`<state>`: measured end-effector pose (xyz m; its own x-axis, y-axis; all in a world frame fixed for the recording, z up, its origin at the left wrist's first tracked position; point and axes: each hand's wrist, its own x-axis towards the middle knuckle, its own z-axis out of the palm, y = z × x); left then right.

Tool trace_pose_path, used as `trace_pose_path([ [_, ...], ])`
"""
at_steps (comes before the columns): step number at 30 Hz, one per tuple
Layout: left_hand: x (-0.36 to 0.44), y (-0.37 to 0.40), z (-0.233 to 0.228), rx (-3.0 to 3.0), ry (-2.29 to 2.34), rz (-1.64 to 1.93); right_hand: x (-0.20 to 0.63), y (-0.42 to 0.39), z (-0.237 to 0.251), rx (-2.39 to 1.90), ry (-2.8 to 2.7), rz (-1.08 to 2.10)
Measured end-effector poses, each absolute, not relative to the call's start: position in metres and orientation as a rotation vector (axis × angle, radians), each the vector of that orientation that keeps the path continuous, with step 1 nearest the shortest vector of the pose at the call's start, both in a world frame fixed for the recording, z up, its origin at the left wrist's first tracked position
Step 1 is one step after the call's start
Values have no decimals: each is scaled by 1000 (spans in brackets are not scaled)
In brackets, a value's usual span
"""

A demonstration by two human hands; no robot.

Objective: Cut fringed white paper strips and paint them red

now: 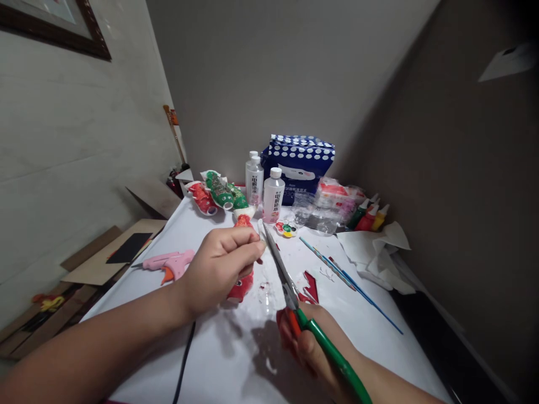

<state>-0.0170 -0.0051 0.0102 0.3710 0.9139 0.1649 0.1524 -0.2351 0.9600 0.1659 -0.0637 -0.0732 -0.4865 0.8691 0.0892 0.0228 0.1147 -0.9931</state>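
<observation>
My left hand [219, 268] pinches the upper part of a red painted bottle fish [241, 286] that lies on the white table [219, 359]. My right hand [309, 348] grips green-handled scissors [295, 297] whose long blades point up and away towards the left fingertips. Red paper scraps [310, 287] lie just right of the blades. Much of the red fish is hidden under my left hand.
A pink glue gun [168, 264] lies at the left, its black cord running to the front edge. Behind stand painted bottle fish [214, 193], two white bottles [273, 195], a blue dotted pack [300, 163], paint tubes [368, 217], a small palette [286, 229], brushes [337, 269] and crumpled paper [379, 249].
</observation>
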Motion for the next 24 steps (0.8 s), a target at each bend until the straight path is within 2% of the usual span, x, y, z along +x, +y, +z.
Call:
trace_pose_path([
  [8, -14, -5, 10, 1700, 1062, 1043, 172, -61, -83, -959, -1742, 1337],
  [12, -12, -4, 9, 1802, 1115, 1025, 173, -61, -71, -941, -1865, 1215],
  [17, -11, -5, 2, 1833, 1054, 970, 170, -60, -50, -929, -1930, 1195],
  [24, -12, -7, 0, 1792, 1031, 954, 170, -64, -54, -1024, -1872, 1198],
])
